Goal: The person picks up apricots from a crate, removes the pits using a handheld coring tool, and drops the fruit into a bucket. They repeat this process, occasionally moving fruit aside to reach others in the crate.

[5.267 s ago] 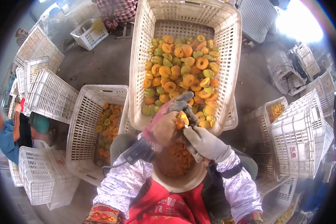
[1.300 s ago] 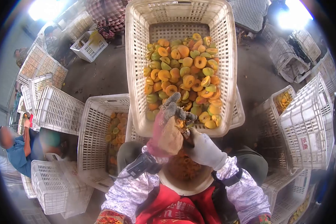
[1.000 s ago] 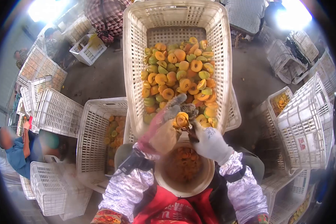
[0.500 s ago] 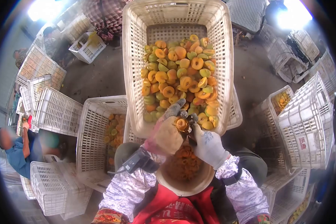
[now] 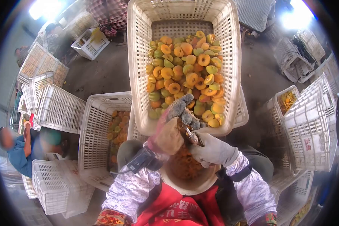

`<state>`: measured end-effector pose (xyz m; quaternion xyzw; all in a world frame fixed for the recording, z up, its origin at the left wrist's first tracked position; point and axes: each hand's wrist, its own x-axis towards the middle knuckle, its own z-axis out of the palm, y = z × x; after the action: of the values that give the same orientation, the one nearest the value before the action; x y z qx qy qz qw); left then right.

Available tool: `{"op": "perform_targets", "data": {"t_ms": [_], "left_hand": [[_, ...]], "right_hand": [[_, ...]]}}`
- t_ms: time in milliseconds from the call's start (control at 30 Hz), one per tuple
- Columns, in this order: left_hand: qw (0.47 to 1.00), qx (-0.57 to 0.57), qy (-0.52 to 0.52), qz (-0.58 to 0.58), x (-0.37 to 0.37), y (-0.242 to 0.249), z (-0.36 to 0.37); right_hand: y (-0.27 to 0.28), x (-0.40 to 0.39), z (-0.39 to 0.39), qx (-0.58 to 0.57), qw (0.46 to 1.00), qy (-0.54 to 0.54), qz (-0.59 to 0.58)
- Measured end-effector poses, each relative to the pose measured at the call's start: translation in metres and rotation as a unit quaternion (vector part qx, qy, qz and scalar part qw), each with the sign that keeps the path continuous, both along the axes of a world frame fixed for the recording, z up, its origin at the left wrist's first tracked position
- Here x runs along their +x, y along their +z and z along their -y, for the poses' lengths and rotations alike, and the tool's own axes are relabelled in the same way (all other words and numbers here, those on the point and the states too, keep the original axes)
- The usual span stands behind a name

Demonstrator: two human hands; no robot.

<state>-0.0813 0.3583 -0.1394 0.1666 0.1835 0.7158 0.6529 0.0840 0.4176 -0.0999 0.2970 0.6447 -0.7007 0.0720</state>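
Observation:
My left hand, in a glove with dirty grey fingertips, is closed over a peach half, which its fingers mostly hide. Gripped in my gloved right hand is a pitting tool with a shiny metal shaft; its tip points at the left palm. Both hands work close together at the near rim of a white plastic crate of yellow-orange peach halves, several with a hollow centre. Under the hands, a pale bucket between my knees holds orange scraps.
Another crate with peach halves stands to the left. Stacked white crates rise beyond it, near a person in blue. More stacked crates stand on the right, one with orange fruit.
My right hand has turned and moved lower, so the tool's metal shaft now shows. The fruit visible in my left hand before is now mostly covered. The view has shifted slightly.

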Motion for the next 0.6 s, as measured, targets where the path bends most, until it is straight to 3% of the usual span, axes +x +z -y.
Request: {"op": "perform_targets", "data": {"t_ms": [200,367,433,467,500,567,600], "left_hand": [[0.967,-0.139,-0.021,-0.213,0.011,0.020,0.000],[0.980,-0.152,0.008,-0.129,0.017,0.018,-0.006],[0.964,-0.200,0.109,-0.135,0.014,0.015,-0.008],[0.972,-0.158,0.136,-0.112,0.008,0.006,-0.009],[0.971,-0.155,0.139,-0.114,0.005,0.009,-0.003],[0.968,-0.149,0.124,-0.157,-0.009,0.017,0.016],[0.968,-0.142,0.107,-0.179,-0.019,0.012,0.022]], "right_hand": [[-0.028,0.006,0.012,-0.028,1.000,0.014,-0.003],[-0.016,0.015,0.010,0.011,1.000,0.015,-0.022],[-0.015,0.028,0.010,0.078,0.995,0.054,-0.008],[-0.034,0.036,0.015,0.238,0.968,0.069,-0.044],[-0.052,0.046,0.017,0.241,0.967,0.071,-0.047],[-0.077,0.057,0.024,0.473,0.852,0.184,-0.128],[-0.072,0.051,0.030,0.397,0.905,0.152,-0.022]]}}
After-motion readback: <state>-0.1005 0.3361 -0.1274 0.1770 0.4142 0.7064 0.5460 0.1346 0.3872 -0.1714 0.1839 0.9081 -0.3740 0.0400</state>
